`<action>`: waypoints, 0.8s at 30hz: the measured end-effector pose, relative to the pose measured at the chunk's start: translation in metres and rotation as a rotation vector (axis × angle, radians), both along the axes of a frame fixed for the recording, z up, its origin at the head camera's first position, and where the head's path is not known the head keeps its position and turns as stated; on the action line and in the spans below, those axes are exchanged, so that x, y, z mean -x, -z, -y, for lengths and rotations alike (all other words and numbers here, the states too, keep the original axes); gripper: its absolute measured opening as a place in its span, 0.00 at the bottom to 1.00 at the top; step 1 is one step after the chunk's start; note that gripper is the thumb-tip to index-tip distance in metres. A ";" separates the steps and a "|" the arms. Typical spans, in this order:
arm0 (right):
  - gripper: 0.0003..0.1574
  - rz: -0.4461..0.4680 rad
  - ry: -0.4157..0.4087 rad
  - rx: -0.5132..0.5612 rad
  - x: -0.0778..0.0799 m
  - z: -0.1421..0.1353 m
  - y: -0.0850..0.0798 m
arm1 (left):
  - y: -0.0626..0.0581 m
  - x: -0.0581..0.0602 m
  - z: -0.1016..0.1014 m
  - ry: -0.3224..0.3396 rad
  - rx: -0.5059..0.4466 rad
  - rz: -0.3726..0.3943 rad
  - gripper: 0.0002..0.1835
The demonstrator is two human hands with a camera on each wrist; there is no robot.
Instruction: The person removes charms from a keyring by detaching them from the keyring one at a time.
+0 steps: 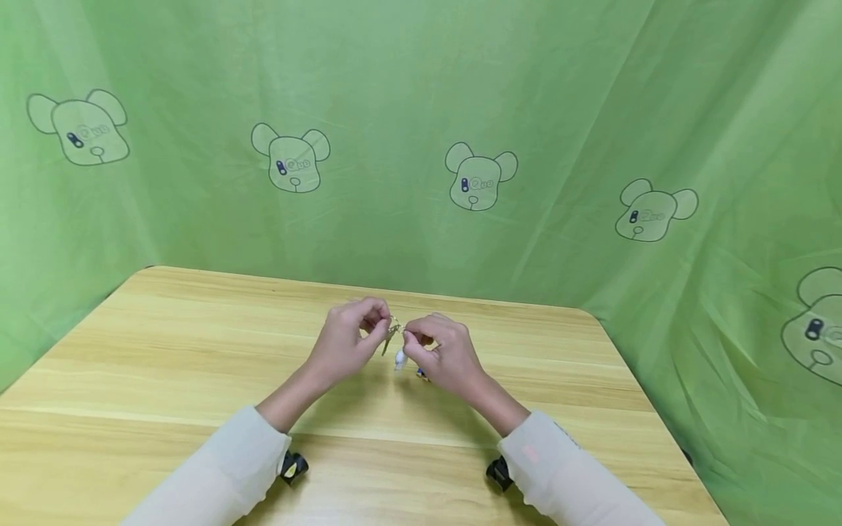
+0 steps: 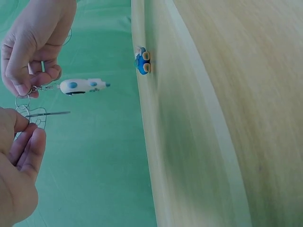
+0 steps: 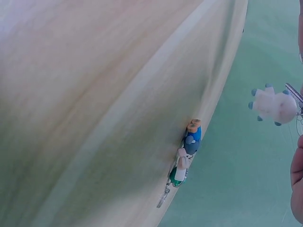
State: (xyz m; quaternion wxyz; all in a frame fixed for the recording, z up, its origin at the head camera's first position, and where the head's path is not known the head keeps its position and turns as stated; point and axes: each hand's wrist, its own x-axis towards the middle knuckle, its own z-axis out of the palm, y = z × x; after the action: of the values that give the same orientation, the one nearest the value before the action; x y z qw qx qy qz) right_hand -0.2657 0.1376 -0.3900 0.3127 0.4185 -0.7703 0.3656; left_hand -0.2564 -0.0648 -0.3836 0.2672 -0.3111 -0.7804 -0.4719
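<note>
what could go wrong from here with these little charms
The right hand dangles the white charm from its fingertips, so it might slip and drop. The key-like piece by the left hand hangs close to the charm and could tangle with it. The blue toy sits on the table, where a lowered hand might knock it.

White and blue-patched figurine (image 2: 81,86)

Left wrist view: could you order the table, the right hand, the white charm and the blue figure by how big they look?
Table
Right hand
White charm
Blue figure
Nearness to the camera leaves true sizes unsure.
</note>
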 end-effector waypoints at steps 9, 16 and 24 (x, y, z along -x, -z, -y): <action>0.09 -0.001 0.014 0.013 0.000 -0.003 0.002 | 0.001 0.001 -0.001 0.047 0.025 -0.018 0.07; 0.08 0.032 0.027 -0.004 -0.003 -0.004 0.002 | 0.001 0.000 0.000 0.052 0.076 -0.031 0.08; 0.09 0.050 0.043 -0.038 -0.004 -0.006 0.003 | 0.002 0.001 0.002 0.030 0.164 -0.122 0.07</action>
State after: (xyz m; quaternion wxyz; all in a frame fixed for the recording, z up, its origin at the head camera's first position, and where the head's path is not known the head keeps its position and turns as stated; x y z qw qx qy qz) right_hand -0.2615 0.1433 -0.3933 0.2932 0.3984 -0.7935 0.3544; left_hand -0.2577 -0.0667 -0.3854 0.2807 -0.3718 -0.7940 -0.3906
